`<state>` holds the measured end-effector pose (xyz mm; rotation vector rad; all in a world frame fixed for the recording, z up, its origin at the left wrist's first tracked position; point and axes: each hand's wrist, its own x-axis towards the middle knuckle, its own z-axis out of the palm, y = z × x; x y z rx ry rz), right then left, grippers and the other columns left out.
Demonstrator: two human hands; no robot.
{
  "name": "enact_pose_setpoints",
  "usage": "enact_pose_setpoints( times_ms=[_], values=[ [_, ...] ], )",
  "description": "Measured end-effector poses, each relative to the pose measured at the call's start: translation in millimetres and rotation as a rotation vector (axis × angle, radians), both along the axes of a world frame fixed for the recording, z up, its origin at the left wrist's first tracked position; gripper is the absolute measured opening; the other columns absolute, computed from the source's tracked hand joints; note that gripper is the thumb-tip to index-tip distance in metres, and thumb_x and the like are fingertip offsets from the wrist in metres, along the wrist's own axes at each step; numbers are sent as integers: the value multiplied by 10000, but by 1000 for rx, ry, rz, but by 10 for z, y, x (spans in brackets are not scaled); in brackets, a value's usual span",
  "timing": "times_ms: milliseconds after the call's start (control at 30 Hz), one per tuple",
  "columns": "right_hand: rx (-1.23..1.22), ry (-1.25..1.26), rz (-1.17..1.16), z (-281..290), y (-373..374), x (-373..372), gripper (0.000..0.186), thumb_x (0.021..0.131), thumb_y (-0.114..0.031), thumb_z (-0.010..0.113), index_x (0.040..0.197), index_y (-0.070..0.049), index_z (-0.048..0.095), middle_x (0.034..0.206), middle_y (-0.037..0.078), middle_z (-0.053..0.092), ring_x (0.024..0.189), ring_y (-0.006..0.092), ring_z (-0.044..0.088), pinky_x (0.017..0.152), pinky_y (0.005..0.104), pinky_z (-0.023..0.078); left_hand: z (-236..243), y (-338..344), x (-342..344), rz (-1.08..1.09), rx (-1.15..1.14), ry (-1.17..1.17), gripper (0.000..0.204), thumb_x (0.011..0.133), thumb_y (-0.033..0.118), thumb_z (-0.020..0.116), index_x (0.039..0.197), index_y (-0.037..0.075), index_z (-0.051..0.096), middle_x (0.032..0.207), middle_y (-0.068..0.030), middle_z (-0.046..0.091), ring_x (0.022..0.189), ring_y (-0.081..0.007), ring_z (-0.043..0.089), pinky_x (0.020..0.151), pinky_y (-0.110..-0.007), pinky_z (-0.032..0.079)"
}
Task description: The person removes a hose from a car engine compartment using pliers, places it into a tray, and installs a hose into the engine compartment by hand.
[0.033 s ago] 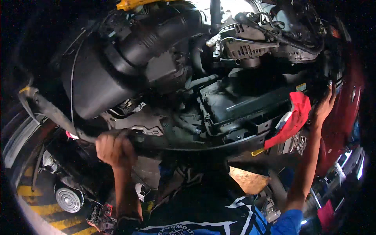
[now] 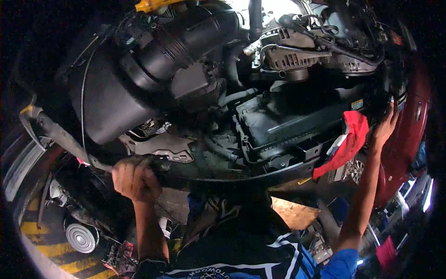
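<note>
My left hand has its fingers curled over the front edge of a car's engine bay. My right hand is at the bay's right side beside the dark red fender, fingers bent; what its fingertips hold is unclear. A red cloth hangs over the edge left of that hand. Between and beyond my hands lie a black rectangular housing, a larger black airbox with a ribbed intake hose, and an alternator.
Below the bay's edge are a brown board, metal tools, a round disc-like part and assorted parts on a yellow-and-black striped floor. An orange object sits at the top edge.
The engine bay appears shifted very slightly in the picture. Both my hands stay at the same places on the car, with little visible movement.
</note>
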<state>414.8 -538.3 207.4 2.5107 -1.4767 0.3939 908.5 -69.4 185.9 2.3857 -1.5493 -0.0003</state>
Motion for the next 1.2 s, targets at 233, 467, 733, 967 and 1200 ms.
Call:
enact_pose_setpoints(
  times_ms=[233,467,733,967,1200],
  values=[
    [-118,155,75,17,18,16,443,945,-184,404,1351,-16,457,1391,222,452,1276,392,450,1069,425,379,101,-177,-34,21,-85,78,208,848,202,512,809,77,674,765,-78,645,716,-266,632,719,-393,469],
    [-77,101,-30,5,29,8,420,974,-145,383,1372,-45,470,1407,220,429,1305,366,420,1102,402,330,102,-206,-56,54,-99,23,226,865,212,511,816,70,680,749,-78,646,714,-274,633,718,-398,473],
    [72,-241,-193,1,68,137,389,1007,-130,361,1372,-55,474,1439,174,418,1333,318,406,1124,372,299,-14,-148,-35,62,-144,-41,236,886,222,513,730,71,603,679,-82,570,616,-265,560,620,-388,421],
    [8,-122,-129,-17,27,191,412,1019,-208,370,1402,-90,467,1460,192,418,1282,354,465,1087,395,333,590,-618,53,33,-289,339,265,883,188,557,1009,-31,636,897,-189,601,842,-334,587,796,-380,461],
    [-4,-434,-240,-9,41,228,578,970,-485,472,1369,-69,500,1362,201,523,1258,401,467,1070,422,340,682,-1911,808,101,-175,-155,445,941,338,574,1196,-26,598,1274,-282,546,1214,-402,508,1034,-431,400]
  ],
)
